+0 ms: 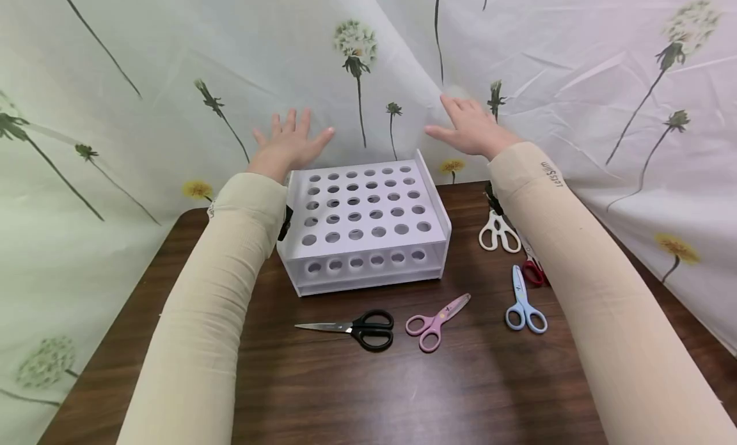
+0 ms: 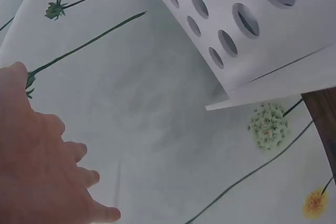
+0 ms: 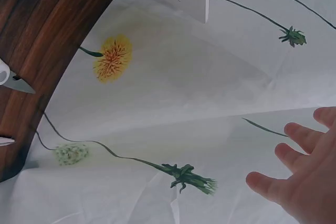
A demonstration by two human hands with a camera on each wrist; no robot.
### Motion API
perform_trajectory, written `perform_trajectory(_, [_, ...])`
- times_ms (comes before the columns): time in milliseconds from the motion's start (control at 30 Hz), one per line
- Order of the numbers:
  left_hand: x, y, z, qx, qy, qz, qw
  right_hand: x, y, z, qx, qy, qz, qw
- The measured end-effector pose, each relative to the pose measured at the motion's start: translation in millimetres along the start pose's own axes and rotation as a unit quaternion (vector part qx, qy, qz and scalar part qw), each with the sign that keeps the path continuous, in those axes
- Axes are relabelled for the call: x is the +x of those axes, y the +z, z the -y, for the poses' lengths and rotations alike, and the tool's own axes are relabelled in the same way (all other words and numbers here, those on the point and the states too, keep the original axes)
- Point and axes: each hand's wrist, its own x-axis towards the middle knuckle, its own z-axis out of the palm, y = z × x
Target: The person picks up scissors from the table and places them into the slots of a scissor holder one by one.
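Note:
Both hands are raised beyond the back of a white rack (image 1: 368,234) with rows of round holes. My left hand (image 1: 288,141) has its fingers spread and holds nothing, above the rack's back left corner. To the right of the rack's back edge, my right hand (image 1: 475,128) is likewise stretched out and holds nothing. In front of the rack lie black-handled scissors (image 1: 371,330) and pink scissors (image 1: 437,322). Light blue scissors (image 1: 521,304) lie to the right, with red-handled scissors (image 1: 533,272) partly hidden by the right sleeve, and white-handled scissors (image 1: 498,233) farther back.
The dark wooden table (image 1: 322,394) carries the rack and scissors. A white cloth (image 1: 230,61) printed with dandelions hangs behind the table and along its sides. The rack's side panels (image 1: 432,195) rise above its top plate.

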Motion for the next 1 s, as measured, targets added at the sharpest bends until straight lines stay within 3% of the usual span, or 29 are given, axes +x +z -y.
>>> perform_trajectory(433, [-5.3, 8.8, 16.0, -0.011, -0.002, -0.001, 0.9999, -7.3, 2, -12, 0.044, -0.009, -0.013, 0.9989])
perform_trajectory(1000, [-11.2, 17.6, 34.7, -0.032, -0.002, -0.012, 0.9994, -16.8, 11, -32, 0.056, -0.026, -0.046, 0.9970])
